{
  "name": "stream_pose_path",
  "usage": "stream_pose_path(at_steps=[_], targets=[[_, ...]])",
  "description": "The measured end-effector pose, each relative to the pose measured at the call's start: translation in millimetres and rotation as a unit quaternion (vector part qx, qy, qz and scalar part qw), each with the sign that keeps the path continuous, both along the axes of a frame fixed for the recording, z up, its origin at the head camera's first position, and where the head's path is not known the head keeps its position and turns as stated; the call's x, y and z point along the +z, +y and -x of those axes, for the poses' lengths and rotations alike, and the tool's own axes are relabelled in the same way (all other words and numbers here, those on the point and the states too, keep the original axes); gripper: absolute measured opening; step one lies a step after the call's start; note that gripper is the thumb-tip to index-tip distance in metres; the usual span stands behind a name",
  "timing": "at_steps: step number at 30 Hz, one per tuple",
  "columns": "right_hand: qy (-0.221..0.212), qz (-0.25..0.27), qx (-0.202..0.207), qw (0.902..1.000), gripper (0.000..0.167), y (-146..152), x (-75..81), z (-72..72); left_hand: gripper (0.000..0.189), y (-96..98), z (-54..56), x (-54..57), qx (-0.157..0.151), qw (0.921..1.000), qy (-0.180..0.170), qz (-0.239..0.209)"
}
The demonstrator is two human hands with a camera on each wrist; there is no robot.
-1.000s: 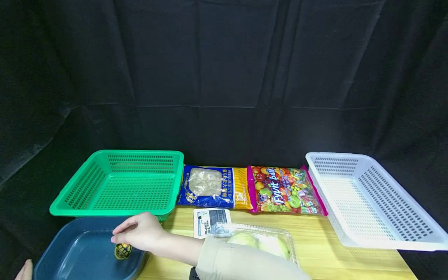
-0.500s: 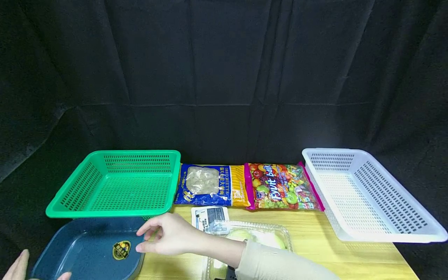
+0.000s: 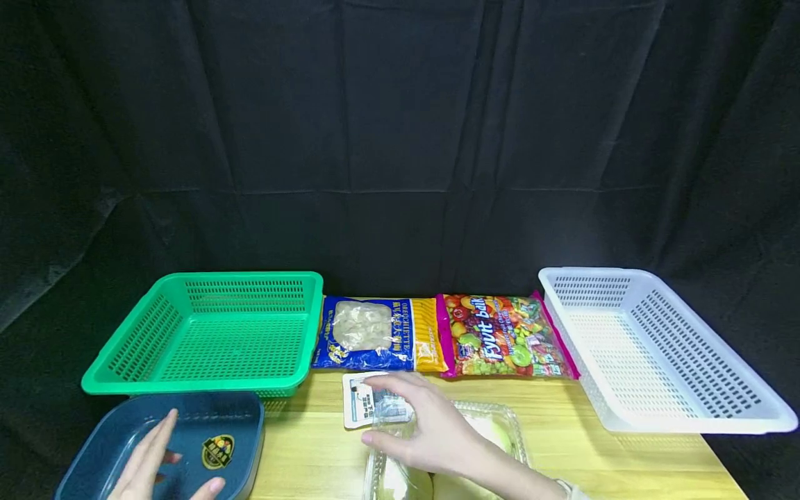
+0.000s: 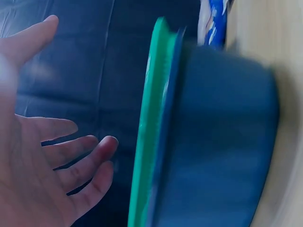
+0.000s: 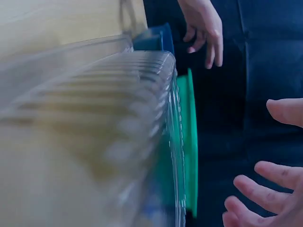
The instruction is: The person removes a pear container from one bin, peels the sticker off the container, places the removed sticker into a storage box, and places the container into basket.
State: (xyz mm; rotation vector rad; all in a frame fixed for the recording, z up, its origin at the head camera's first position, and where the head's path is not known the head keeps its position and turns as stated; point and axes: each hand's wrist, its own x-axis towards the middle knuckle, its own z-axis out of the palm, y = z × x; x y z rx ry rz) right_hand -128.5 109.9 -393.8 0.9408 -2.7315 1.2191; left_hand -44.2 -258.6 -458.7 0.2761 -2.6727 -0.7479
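A blue plastic basin (image 3: 246,444) stands at the front left, a black and gold label (image 3: 217,452) on its inner bottom. My left hand (image 3: 146,462) hovers over it, fingers extended; in the left wrist view the palm and spread fingers hold nothing, beside the basin wall (image 4: 213,137). Over a clear plastic clamshell box (image 3: 494,417) with pale green round fruit inside is my right hand (image 3: 431,427), thumb and fingers apart. In the right wrist view its spread fingers (image 5: 265,194) are apart from the clear box (image 5: 147,85).
Behind the basin sits a green basket (image 3: 237,347). A blue and yellow pasta bag (image 3: 375,333) and a pink-edged candy bag (image 3: 506,337) lie along the back. A small white packet (image 3: 357,406) is near the clamshell box. At right stands a white basket (image 3: 631,368).
My right hand has moved right, from over the basin to over the clamshell box. My left hand has come up from the lower left edge to above the basin.
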Motion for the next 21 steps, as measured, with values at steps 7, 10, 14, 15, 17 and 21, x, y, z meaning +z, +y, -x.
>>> stream_pose_path(at_steps=[7,10,14,15,17,21], targets=[[0.083,-0.030,-0.090,0.9920,0.071,47,-7.0,-20.0,0.126,42.3,2.4,3.7,-0.066,0.9978,-0.004,0.009],[0.089,-0.036,-0.127,0.9872,0.073,66,-10.4,-26.6,0.118,55.3,3.4,3.3,-0.098,0.9944,0.040,0.011],[0.065,-0.045,-0.177,0.9809,0.080,87,-14.3,-32.1,0.117,68.1,6.6,-6.0,-0.152,0.9822,0.110,0.011],[0.060,-0.046,-0.188,0.9793,0.082,92,-16.0,-32.6,0.119,70.8,8.2,-9.3,-0.166,0.9781,0.124,0.015],[0.050,-0.047,-0.208,0.9758,0.087,101,-20.6,-33.6,0.118,75.1,12.4,-16.5,-0.203,0.9676,0.150,0.012],[0.037,-0.041,-0.236,0.9703,0.090,117,-30.8,-35.4,0.101,84.5,20.6,-30.3,-0.284,0.9451,0.162,0.003]])
